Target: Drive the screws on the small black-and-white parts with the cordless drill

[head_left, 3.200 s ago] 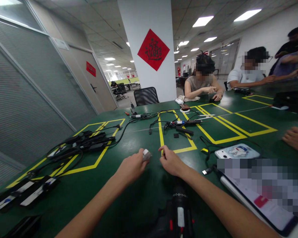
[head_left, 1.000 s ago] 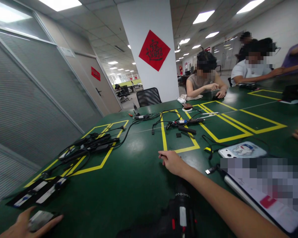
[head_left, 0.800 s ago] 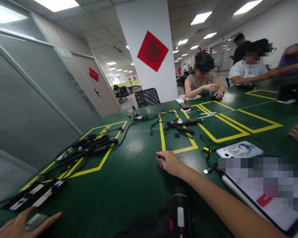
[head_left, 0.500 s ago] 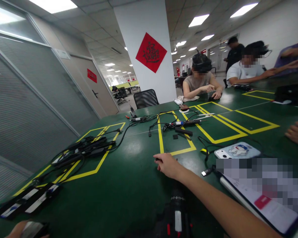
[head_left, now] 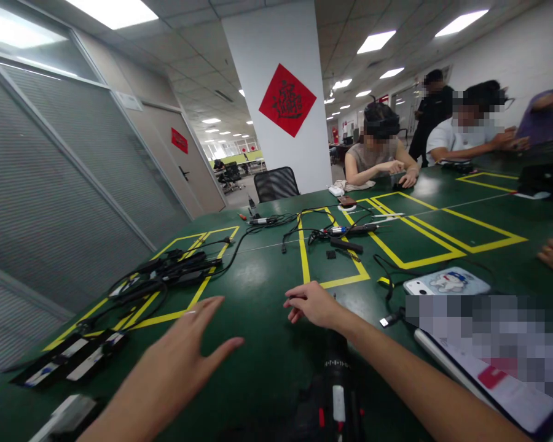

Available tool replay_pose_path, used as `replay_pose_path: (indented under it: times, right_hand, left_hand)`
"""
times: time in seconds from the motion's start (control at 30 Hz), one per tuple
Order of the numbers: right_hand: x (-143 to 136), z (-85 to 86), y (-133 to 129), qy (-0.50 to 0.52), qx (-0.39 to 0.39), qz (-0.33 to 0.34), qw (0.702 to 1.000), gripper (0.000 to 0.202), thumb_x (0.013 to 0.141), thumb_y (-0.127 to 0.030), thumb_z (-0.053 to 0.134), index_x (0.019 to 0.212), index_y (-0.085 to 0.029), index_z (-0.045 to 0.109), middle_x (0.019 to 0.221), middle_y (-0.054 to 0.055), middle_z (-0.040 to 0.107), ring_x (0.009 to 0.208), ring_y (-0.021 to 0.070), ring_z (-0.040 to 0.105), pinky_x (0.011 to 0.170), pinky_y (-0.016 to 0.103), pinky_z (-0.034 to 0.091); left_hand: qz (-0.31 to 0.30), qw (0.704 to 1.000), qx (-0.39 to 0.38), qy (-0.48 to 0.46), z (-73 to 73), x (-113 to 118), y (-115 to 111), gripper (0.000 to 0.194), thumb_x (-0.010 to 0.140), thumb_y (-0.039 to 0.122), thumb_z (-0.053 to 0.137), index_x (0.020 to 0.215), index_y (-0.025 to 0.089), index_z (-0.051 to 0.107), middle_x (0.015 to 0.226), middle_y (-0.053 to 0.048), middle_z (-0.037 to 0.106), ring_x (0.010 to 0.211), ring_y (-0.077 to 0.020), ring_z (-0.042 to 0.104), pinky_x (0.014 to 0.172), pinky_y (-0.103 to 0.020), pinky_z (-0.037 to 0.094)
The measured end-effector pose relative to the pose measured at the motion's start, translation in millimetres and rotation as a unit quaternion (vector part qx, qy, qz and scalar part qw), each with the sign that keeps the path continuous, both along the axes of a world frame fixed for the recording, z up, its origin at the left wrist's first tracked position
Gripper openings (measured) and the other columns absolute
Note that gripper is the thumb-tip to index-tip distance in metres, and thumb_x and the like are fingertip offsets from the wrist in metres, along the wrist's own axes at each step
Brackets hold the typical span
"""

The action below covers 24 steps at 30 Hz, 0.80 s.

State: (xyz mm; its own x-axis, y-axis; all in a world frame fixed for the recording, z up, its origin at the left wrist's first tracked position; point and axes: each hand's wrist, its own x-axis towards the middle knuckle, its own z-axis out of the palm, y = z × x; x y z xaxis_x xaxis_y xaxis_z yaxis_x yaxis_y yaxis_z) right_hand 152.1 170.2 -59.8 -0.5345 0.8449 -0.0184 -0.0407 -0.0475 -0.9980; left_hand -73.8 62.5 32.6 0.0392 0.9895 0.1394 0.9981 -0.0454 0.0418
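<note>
Head view: left hand (head_left: 184, 356) spread, right hand (head_left: 314, 305) curled, both empty.

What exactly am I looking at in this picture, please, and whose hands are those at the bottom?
There is no machine here: the picture comes from a camera worn on a person's head, looking forward and down, so the two bare arms reaching in from below are that person's own. The left hand hovers open with spread fingers and holds nothing. The right hand rests on the green table, loosely curled; its grip seems to pinch something small and dark, too small to identify. On the table lie a bundle of black cables, yellow tape outlines, a phone in a cartoon case and a black tool with a white label near the wearer. A small grey device lies at the lower left. Other people sit at the far side.
</note>
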Motion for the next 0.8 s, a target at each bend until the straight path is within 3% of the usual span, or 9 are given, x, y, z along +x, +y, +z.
replay_pose_path:
  times: [0.07, 0.13, 0.2, 0.27, 0.47, 0.63, 0.7, 0.8]
  right_hand:
    - [-0.5, 3.0, -3.4, 0.027, -0.029, 0.007, 0.999, 0.037, 0.076, -0.015, 0.049, 0.112, -0.007, 0.052, 0.087, 0.01, 0.065, 0.058, 0.0113, 0.061, 0.056, 0.024, 0.051]
    - [1.6, 5.9, -6.5, 0.037, -0.026, 0.008, 0.999, 0.036, 0.073, -0.015, 0.052, 0.109, -0.01, 0.054, 0.083, 0.007, 0.065, 0.061, 0.0122, 0.061, 0.057, 0.023, 0.05]
    - [5.6, 7.6, -8.3, 0.046, 0.009, -0.004, 0.999, 0.032, 0.069, -0.013, 0.055, 0.101, -0.011, 0.059, 0.082, 0.005, 0.066, 0.07, 0.0133, 0.061, 0.063, 0.023, 0.049]
    - [9.7, 6.7, -8.3, 0.054, 0.029, -0.025, 0.998, 0.031, 0.064, -0.01, 0.057, 0.095, -0.011, 0.061, 0.084, 0.005, 0.066, 0.075, 0.014, 0.061, 0.067, 0.023, 0.048]
    - [9.3, -4.8, -2.9, 0.055, -0.064, -0.033, 0.996, 0.053, 0.062, -0.01, 0.058, 0.115, -0.011, 0.047, 0.076, 0.004, 0.066, 0.065, 0.014, 0.061, 0.057, 0.024, 0.048]
    - [4.8, -7.0, -5.4, 0.021, -0.05, 0.011, 0.998, 0.06, 0.068, -0.016, 0.059, 0.124, -0.012, 0.037, 0.078, 0.005, 0.065, 0.062, 0.0133, 0.061, 0.057, 0.025, 0.048]
    - [5.6, -6.1, -9.5, -0.031, 0.008, 0.001, 0.999, 0.058, 0.073, -0.024, 0.056, 0.126, -0.013, 0.035, 0.082, 0.006, 0.065, 0.064, 0.0141, 0.061, 0.059, 0.025, 0.047]
    - [7.5, -4.3, -18.0, -0.139, 0.154, -0.053, 0.977, 0.049, 0.078, -0.029, 0.051, 0.123, -0.014, 0.04, 0.083, 0.007, 0.065, 0.073, 0.0153, 0.061, 0.068, 0.026, 0.045]
  left_hand:
    - [-0.106, 0.994, 0.016, -0.011, -4.4, 51.3, 17.2, 0.066, 0.073, 0.055, 0.049, 0.129, 0.025, 0.029, 0.132, -0.006, 0.039, 0.117, -0.0228, 0.04, 0.099, -0.038, 0.032]
    - [-0.167, 0.985, 0.025, -0.036, -11.9, 90.2, 33.1, 0.057, 0.074, 0.044, 0.055, 0.123, 0.021, 0.037, 0.124, -0.009, 0.045, 0.112, -0.0235, 0.044, 0.092, -0.035, 0.038]
    - [-0.205, 0.978, 0.01, -0.049, -20.4, 111.2, 46.0, 0.04, 0.076, 0.032, 0.054, 0.115, 0.024, 0.045, 0.108, -0.005, 0.056, 0.095, -0.0192, 0.054, 0.082, -0.029, 0.044]
    - [-0.226, 0.972, 0.0, -0.059, -27.9, 117.2, 54.5, 0.031, 0.076, 0.022, 0.051, 0.107, 0.025, 0.051, 0.102, -0.002, 0.059, 0.09, -0.0164, 0.056, 0.079, -0.025, 0.043]
    - [-0.211, 0.975, -0.011, -0.073, -42.5, 109.6, 57.5, 0.018, 0.076, 0.02, 0.051, 0.091, 0.024, 0.059, 0.095, -0.003, 0.059, 0.085, -0.0164, 0.057, 0.077, -0.027, 0.043]
    - [-0.169, 0.983, -0.016, -0.066, -44.3, 104.5, 51.6, 0.016, 0.077, 0.024, 0.049, 0.089, 0.024, 0.06, 0.089, -0.001, 0.06, 0.081, -0.0159, 0.058, 0.074, -0.026, 0.043]
    - [-0.13, 0.99, -0.015, -0.06, -39.2, 83.7, 48.3, 0.018, 0.078, 0.029, 0.049, 0.09, 0.023, 0.061, 0.092, -0.002, 0.062, 0.084, -0.0169, 0.058, 0.077, -0.027, 0.042]
    - [-0.037, 0.998, -0.023, -0.05, -25.4, 16.4, 35.7, 0.03, 0.077, 0.037, 0.051, 0.097, 0.018, 0.062, 0.096, -0.006, 0.065, 0.082, -0.0192, 0.06, 0.075, -0.029, 0.044]
